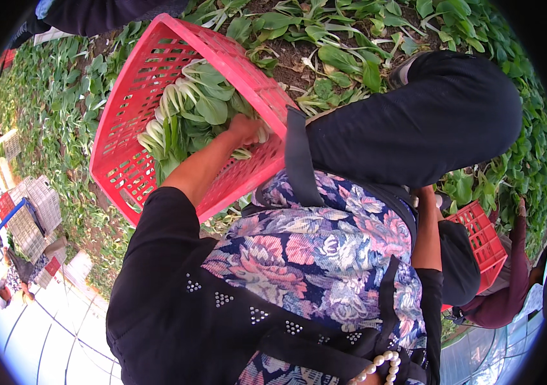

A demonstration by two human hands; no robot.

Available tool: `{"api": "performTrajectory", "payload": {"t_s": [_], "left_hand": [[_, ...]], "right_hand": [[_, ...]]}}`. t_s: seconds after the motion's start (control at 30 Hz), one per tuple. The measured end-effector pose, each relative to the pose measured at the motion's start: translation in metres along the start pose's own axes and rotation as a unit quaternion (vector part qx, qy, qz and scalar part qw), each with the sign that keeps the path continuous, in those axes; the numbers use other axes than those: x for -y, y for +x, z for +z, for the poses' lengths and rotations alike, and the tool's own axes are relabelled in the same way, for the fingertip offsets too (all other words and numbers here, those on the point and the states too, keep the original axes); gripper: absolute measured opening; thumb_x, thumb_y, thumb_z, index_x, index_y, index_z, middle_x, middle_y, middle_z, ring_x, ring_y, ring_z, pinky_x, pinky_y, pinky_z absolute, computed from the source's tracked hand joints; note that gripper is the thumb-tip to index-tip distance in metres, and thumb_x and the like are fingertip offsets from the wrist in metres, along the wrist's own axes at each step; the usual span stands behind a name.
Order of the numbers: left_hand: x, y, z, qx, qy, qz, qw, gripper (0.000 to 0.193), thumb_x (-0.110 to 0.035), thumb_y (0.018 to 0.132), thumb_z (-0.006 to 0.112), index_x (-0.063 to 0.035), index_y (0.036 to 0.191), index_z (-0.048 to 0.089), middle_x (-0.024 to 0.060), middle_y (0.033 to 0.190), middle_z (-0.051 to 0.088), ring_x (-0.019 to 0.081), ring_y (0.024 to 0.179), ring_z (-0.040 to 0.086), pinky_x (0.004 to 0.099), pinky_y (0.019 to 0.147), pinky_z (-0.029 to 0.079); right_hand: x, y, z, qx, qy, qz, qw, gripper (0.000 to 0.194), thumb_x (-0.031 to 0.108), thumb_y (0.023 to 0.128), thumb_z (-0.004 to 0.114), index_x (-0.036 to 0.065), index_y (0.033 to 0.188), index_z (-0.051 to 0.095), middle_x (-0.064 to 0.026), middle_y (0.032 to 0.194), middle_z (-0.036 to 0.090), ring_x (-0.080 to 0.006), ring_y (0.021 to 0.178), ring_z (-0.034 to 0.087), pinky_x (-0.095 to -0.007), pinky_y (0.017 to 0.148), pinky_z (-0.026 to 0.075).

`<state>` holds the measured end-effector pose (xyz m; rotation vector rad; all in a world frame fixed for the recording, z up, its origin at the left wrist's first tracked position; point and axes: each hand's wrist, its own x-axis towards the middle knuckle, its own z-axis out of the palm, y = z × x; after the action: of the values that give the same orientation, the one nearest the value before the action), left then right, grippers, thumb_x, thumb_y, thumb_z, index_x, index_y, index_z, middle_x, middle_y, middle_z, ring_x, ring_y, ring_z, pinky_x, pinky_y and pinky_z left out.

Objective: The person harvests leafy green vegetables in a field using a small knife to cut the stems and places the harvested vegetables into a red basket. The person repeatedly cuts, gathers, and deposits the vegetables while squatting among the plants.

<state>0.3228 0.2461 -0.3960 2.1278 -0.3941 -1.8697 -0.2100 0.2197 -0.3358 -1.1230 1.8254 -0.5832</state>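
My left hand (245, 130) reaches inside a red plastic crate (124, 120) that is tilted towards me. Its fingers are closed around the pale stems of a bok choy (262, 133) near the crate's near right wall. More bok choy heads (206, 96) lie in rows in the crate, white bases outward and leaves overlapping. Beyond my bent leg (413, 125) in black trousers, my right hand (426, 193) hangs low at my side. The leg hides most of its fingers, so what it holds cannot be told.
Bok choy plants (345, 57) and loose leaves cover the soil ahead. At right, a co-worker's maroon sleeve (499, 303) shows beside another red crate (485, 245). Pale crates (37, 207) stand by a blue handle (11, 219) at far left, near another person (16, 279). A dark-clothed limb (95, 17) crosses the top left.
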Motion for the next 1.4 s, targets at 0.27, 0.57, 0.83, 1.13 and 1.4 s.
{"api": "performTrajectory", "payload": {"t_s": [0.27, 0.57, 0.83, 1.13, 1.4], "left_hand": [[-0.010, -0.034, 0.009, -0.019, -0.069, 0.014, 0.997, 0.019, -0.015, 0.079, 0.068, 0.0008, 0.072, 0.061, 0.0099, 0.059, 0.059, 0.0157, 0.044, 0.050, 0.0302, 0.037, 0.034], [0.039, -0.137, -0.051, -0.041, 0.037, -0.152, 0.987, 0.019, -0.021, 0.085, 0.068, -0.0031, 0.085, 0.064, 0.0036, 0.073, 0.063, 0.0104, 0.049, 0.051, 0.0251, 0.043, 0.045], [-0.005, -0.050, -0.028, -0.132, -0.033, -0.058, 0.989, 0.036, -0.026, 0.078, 0.075, -0.0032, 0.102, 0.061, 0.0083, 0.077, 0.066, 0.0152, 0.049, 0.055, 0.0265, 0.042, 0.046], [0.005, -0.008, -0.036, -0.109, 0.110, -0.003, 0.988, 0.046, -0.038, 0.082, 0.066, -0.0063, 0.114, 0.056, 0.0111, 0.089, 0.067, 0.0192, 0.061, 0.061, 0.0305, 0.051, 0.051], [-0.012, -0.002, -0.007, -0.026, 0.052, 0.003, 0.998, 0.040, -0.036, 0.089, 0.056, -0.0034, 0.112, 0.056, 0.0132, 0.093, 0.066, 0.0220, 0.072, 0.065, 0.0318, 0.059, 0.055]], "right_hand": [[-0.006, -0.010, -0.003, 0.003, 0.009, 0.011, 1.000, 0.030, 0.022, 0.088, 0.060, -0.004, 0.104, 0.064, -0.0079, 0.093, 0.069, -0.0183, 0.080, 0.062, -0.0330, 0.074, 0.049], [-0.009, 0.005, 0.008, 0.010, 0.014, 0.009, 1.000, 0.030, 0.021, 0.088, 0.060, -0.004, 0.104, 0.064, -0.0080, 0.093, 0.069, -0.0181, 0.080, 0.061, -0.0328, 0.075, 0.049], [-0.007, -0.006, 0.004, 0.011, 0.020, 0.013, 1.000, 0.029, 0.021, 0.088, 0.059, -0.004, 0.103, 0.064, -0.0080, 0.093, 0.069, -0.0179, 0.079, 0.061, -0.0325, 0.075, 0.049], [-0.009, 0.000, 0.015, 0.025, 0.052, -0.003, 0.998, 0.029, 0.020, 0.088, 0.059, -0.004, 0.103, 0.065, -0.0081, 0.093, 0.069, -0.0178, 0.079, 0.061, -0.0323, 0.075, 0.048], [0.034, 0.005, 0.015, 0.067, -0.028, -0.004, 0.997, 0.029, 0.023, 0.085, 0.063, -0.006, 0.090, 0.067, -0.0077, 0.080, 0.067, -0.0155, 0.076, 0.060, -0.0305, 0.070, 0.047]]}}
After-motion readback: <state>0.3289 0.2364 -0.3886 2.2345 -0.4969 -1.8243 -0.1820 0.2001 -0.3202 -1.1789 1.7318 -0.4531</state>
